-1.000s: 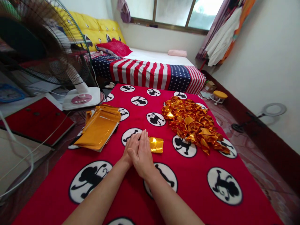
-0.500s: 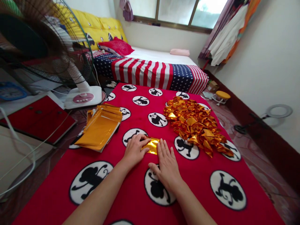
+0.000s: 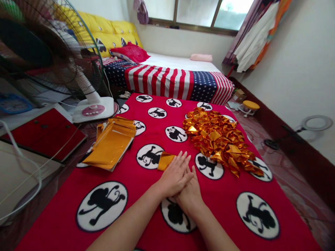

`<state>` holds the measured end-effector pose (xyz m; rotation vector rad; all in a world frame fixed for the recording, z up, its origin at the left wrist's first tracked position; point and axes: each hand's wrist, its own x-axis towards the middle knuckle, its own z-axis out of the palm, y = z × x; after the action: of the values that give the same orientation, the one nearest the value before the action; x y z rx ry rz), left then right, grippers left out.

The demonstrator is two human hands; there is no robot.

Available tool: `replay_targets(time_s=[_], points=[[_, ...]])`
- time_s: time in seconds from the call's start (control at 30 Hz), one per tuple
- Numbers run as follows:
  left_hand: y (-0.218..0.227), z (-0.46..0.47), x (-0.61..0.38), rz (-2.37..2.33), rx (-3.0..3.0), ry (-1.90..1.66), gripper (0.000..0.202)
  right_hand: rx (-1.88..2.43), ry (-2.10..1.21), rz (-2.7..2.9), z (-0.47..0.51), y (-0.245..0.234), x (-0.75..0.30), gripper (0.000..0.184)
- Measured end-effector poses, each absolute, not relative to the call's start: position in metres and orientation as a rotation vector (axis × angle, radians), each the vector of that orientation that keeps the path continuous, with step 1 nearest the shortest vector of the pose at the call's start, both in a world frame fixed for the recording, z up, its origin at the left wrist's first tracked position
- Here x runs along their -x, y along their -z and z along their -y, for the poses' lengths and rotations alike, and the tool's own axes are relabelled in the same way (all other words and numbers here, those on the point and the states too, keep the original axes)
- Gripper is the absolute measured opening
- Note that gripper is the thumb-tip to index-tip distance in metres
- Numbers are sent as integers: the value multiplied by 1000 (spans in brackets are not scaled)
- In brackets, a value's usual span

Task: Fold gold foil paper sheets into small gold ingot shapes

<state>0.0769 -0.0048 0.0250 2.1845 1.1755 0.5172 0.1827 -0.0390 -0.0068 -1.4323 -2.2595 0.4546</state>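
A small folded piece of gold foil paper (image 3: 165, 161) lies flat on the red cloth with monkey prints (image 3: 146, 122). My left hand (image 3: 175, 177) rests flat with its fingers stretched out, covering the right part of the foil and lying over my right hand. My right hand (image 3: 190, 191) is underneath, partly hidden, with its visible fingers straight. To the left lies a stack of flat gold foil sheets (image 3: 111, 143). A heap of folded, crumpled-looking gold foil pieces (image 3: 217, 136) spreads over the cloth on the right.
An electric fan (image 3: 91, 104) stands at the left beside a red-topped box (image 3: 44, 132). Behind the table is a bed (image 3: 170, 82) with a striped and starred cover. A yellow stool (image 3: 250, 105) and a ring light (image 3: 316, 123) are on the right.
My left hand has moved right, from the foil's left end onto my right hand. The foil's left end is now uncovered. My right hand has stayed nearly in place.
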Motion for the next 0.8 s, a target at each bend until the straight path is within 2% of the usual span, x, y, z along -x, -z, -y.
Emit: replay_targets(time_s=[0.2,0.4,0.63,0.8], points=[[-16,2,-61,-1312,-2264,-483,64,1653,-117,2494,41,2,-186,73],[-5,1,-51,-1504,-2408,-443,61,1716,2,2467,42,5,-183,74],[2,-2,-24,-1801,-2500,-407,54,1741,-125,2468,41,1,-185,74],[9,-4,-19,-1831,-2481,-430,54,1821,-283,2380,37,-28,-170,77]])
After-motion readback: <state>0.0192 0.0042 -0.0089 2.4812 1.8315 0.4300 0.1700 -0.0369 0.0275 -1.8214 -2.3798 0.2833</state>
